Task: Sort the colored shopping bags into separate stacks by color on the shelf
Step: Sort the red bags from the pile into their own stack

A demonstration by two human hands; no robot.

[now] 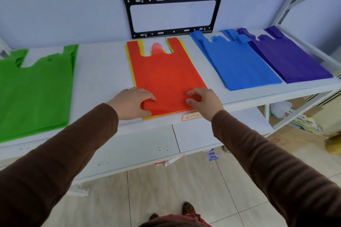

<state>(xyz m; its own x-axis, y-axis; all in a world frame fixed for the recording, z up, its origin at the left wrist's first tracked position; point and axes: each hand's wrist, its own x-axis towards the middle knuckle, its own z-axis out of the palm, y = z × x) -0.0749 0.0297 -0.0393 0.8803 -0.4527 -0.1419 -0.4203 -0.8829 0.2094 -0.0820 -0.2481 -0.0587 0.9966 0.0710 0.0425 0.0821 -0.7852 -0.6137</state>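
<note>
Both hands work the near end of the red bag (166, 77), which lies flat on top of the middle pile on the white shelf (101, 72). The left hand (129, 102) presses down on the bag's near left corner; its fingers (147, 95) lie close together and curl over the fabric, with the thumb at the bag's raised near edge, so it looks to be pinching that corner, though the contact under the palm is hidden. The right hand (204, 100) sits at the near right corner with its fingers bent and narrowly parted, fingertips touching the red fabric; whether they actually grip it cannot be told.

Under the red bag a yellow bag (132, 75) shows only as thin strips along the left side, the near edge and beside the handles; how many lie beneath cannot be seen. To the left, well apart, lies the green stack (36, 90), cut off by the picture's left edge. To the right lies the blue stack (238, 62), and just beside it, overlapping its far right handle, the purple stack (287, 57). A small label (191, 116) on the shelf's front edge is partly covered by the right wrist, its writing unreadable.
</note>
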